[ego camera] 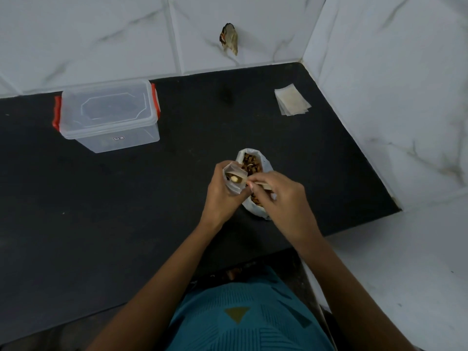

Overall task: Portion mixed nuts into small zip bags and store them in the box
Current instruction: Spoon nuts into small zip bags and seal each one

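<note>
My left hand (pixel 219 192) grips a small clear zip bag (pixel 234 179) held upright with its mouth open; a few nuts show inside it. My right hand (pixel 281 196) holds a wooden spoon (pixel 260 184) by the handle, its tip at the mouth of the small bag. Right behind both hands stands a white plastic bag of mixed nuts (pixel 252 163), open at the top on the black counter (pixel 126 198). A clear plastic box (pixel 107 115) with red clips and its lid on sits at the back left.
A stack of empty small zip bags (pixel 292 99) lies at the back right near the wall corner. White marble tiles enclose the counter at the back and right. A torn scrap (pixel 229 38) sticks to the back wall. The counter's front edge runs just before my body.
</note>
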Motion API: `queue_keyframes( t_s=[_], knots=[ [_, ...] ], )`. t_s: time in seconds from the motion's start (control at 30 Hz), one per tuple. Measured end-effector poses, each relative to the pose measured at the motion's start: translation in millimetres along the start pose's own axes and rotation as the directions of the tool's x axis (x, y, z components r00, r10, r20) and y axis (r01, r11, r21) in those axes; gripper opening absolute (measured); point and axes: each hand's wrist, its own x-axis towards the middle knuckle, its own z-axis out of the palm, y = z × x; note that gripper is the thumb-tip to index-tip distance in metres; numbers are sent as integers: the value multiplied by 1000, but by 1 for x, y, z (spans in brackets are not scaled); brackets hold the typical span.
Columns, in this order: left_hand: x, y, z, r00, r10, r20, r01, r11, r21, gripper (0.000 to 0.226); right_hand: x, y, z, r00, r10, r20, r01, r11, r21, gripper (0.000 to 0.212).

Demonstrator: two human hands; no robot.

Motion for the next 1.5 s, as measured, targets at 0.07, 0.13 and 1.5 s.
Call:
queue_keyframes(
  t_s=[0.07,0.13,1.5],
  knots=[
    [-1,1,-2,1000,5,-14,-5,1000,-8,49,-1,2,1,997,-77,-9,77,995,-61,26],
    [-1,1,-3,999,14,-33,-15,1000,-19,49,-2,3,0,993,-112,-32,109,991,-79,24],
    [-3,-23,-5,930,-324,175,315,946,74,50,-16,63,28,789,605,-103,-571,785,242,17]
  ],
)
